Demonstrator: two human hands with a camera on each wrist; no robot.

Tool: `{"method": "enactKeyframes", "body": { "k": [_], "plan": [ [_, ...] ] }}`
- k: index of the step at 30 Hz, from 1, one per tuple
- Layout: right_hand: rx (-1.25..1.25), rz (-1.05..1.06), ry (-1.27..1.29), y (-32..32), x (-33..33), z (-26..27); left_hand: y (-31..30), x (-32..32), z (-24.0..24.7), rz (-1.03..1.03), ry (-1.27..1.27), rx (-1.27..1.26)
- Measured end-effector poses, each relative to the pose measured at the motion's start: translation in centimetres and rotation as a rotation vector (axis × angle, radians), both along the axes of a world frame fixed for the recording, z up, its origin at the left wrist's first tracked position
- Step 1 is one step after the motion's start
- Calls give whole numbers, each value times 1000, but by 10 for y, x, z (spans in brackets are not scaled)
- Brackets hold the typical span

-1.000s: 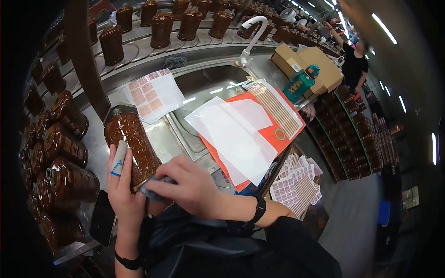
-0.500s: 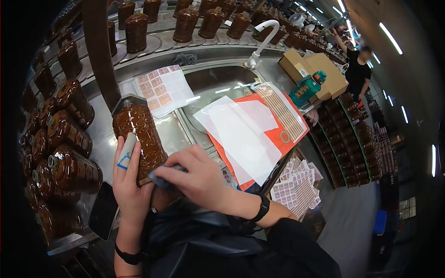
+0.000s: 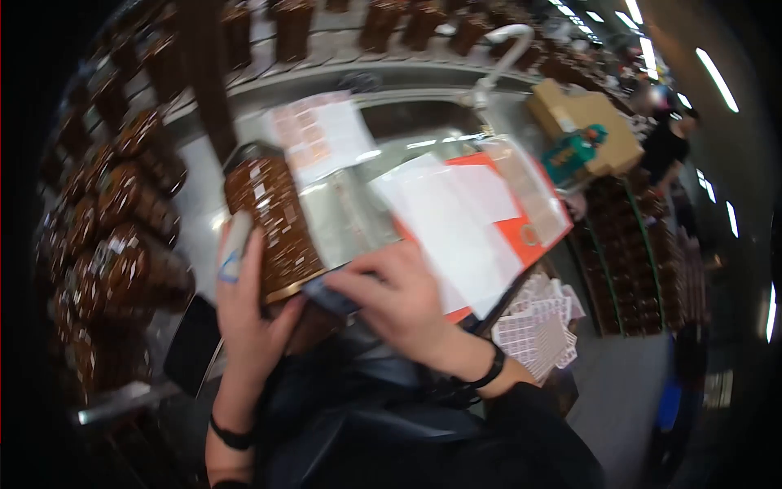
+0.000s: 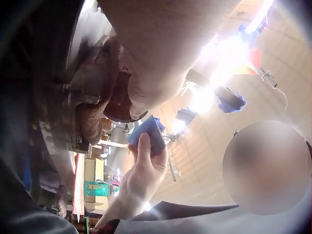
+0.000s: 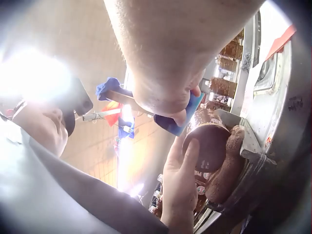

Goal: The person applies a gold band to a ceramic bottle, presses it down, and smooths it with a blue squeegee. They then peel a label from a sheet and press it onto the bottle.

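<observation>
A bottle of brown liquid point(image 3: 273, 208) lies on its side on the bench, its base toward me. My left hand point(image 3: 248, 326) rests on the bottle's left side with straight fingers, its thumb against the base in the right wrist view. One of these fingers wears a grey sleeve point(image 3: 235, 243) with a blue edge. My right hand point(image 3: 401, 300) pinches a flat blue scraper-like piece point(image 4: 148, 136) close to the bottle's base end. Beside the bottle's base lies a brown rolled cloth point(image 5: 225, 173).
More brown bottles point(image 3: 134, 269) crowd the left, and others line the conveyor behind. A sticker sheet point(image 3: 314, 134) lies above a sink point(image 3: 423, 114) with a white faucet point(image 3: 501, 57). White sheets point(image 3: 448, 220) cover an orange folder point(image 3: 513, 232). A phone point(image 3: 194, 346) lies near my left wrist.
The head view has swung so the bench shifts rightward and blurs. My right hand with the blue piece has moved slightly away from the bottle; my left hand stays on the bottle.
</observation>
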State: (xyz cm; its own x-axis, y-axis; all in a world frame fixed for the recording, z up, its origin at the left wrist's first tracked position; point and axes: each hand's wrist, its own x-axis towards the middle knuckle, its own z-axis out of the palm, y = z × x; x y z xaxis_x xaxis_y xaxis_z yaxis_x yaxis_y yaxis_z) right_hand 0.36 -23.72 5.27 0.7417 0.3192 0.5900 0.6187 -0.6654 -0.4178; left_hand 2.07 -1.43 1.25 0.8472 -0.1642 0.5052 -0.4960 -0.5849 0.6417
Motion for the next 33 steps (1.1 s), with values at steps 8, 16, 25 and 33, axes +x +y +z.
{"method": "enactKeyframes", "body": {
  "k": [8,16,25,33],
  "plan": [
    [-154,-16,38,-1,-12,17,-5,10,12,-26,-101,70],
    [-212,-14,-34,9,-6,17,-1,14,5,26,-132,77],
    [-236,36,-66,22,2,12,-1,18,-2,48,-177,71],
    [-236,44,-64,25,8,12,2,16,-1,25,-151,84]
  ]
}}
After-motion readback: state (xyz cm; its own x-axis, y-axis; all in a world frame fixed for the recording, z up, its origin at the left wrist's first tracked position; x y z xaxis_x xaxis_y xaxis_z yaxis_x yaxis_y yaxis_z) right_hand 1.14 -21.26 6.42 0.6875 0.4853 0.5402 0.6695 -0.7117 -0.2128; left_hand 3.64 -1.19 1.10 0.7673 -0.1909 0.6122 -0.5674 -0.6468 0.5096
